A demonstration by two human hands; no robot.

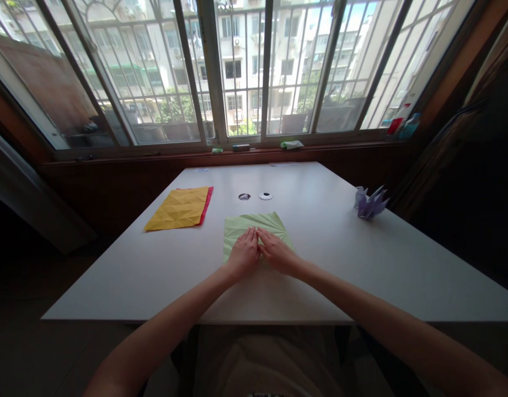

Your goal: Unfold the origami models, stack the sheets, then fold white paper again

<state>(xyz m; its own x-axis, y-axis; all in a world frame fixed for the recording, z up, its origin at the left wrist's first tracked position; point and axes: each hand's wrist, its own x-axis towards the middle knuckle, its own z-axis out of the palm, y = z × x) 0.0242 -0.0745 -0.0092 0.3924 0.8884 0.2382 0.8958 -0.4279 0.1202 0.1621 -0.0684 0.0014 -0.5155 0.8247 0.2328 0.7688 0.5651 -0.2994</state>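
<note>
Two bare hands press flat on a pale green creased paper sheet [254,226] at the centre of a white worktop [361,264], seen from a head cam. Left hand [244,255] and right hand [277,252] lie side by side, fingertips touching at approx. the sheet's middle; neither grip closes on anything, fingers extended, palms down on the paper. The sheet spreads out from under the hands toward 12 o'clock, its fan-like creases showing past the fingertips, w/ its left edge clear at 9 o'clock of the left hand.

At 10 o'clock from the hands, well apart, a yellow creased sheet [179,208] lies on top of a red sheet [208,201], of which only a strip shows along the right edge. Two small round discs [255,196] sit just beyond the green paper at 12 o'clock. A folded purple paper figure [370,203] stands near the worktop's right edge at 2 o'clock. Barred windows [245,66] fill the background; small items rest on the sill.
</note>
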